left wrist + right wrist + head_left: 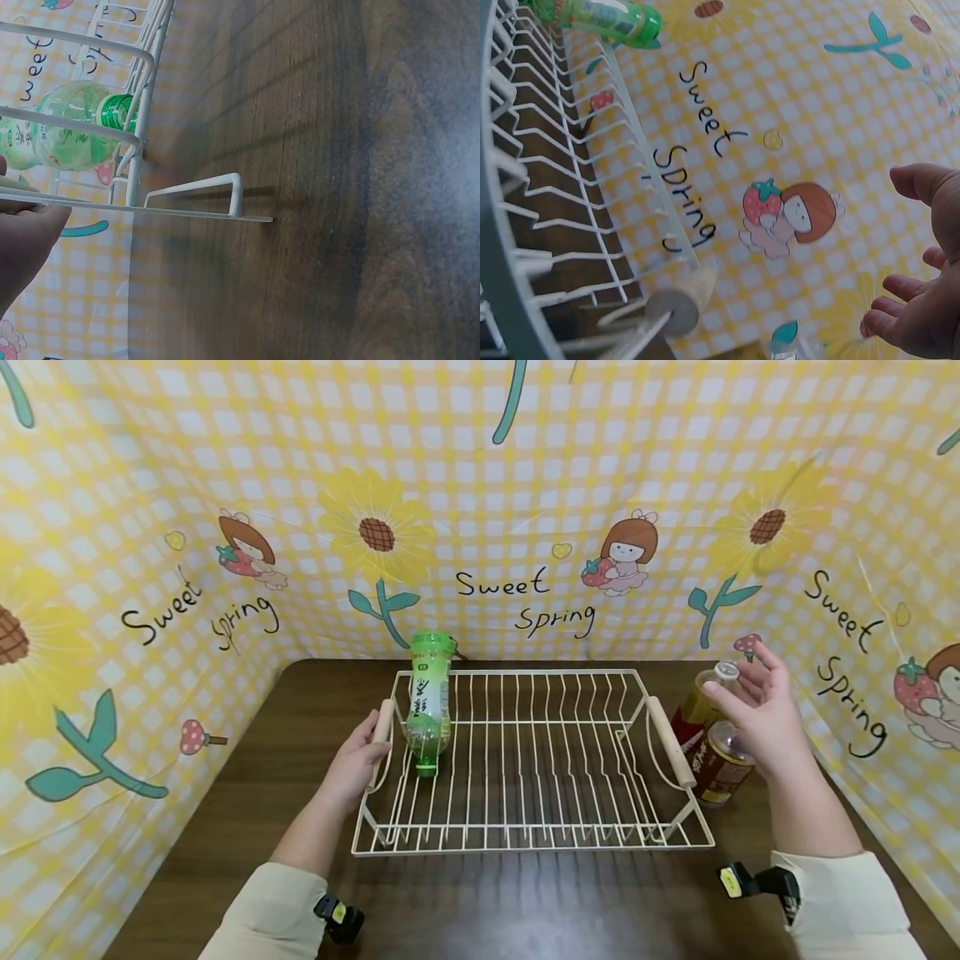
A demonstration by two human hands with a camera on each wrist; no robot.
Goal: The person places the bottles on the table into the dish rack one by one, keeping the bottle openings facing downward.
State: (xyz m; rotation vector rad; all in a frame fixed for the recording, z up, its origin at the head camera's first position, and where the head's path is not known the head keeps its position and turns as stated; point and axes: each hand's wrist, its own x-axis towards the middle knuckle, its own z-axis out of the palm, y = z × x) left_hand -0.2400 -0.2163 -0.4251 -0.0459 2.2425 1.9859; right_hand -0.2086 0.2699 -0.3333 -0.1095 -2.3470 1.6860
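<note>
A cream wire dish rack with wooden handles stands on the dark table. My left hand grips its left handle; in the left wrist view, part of that hand shows beside the wire frame. Cap down in the rack's left end leans a green drink bottle, whose green cap also shows in the left wrist view. Beyond the right handle, my right hand is raised with spread fingers over two bottles. One bottle has a yellow-and-red label, the nearer bottle a dark red-brown one.
Yellow-and-white checked cloth printed with sunflowers encloses the back and both sides of the table. Slots formed by upright wires run across the rack to the right of the green bottle.
</note>
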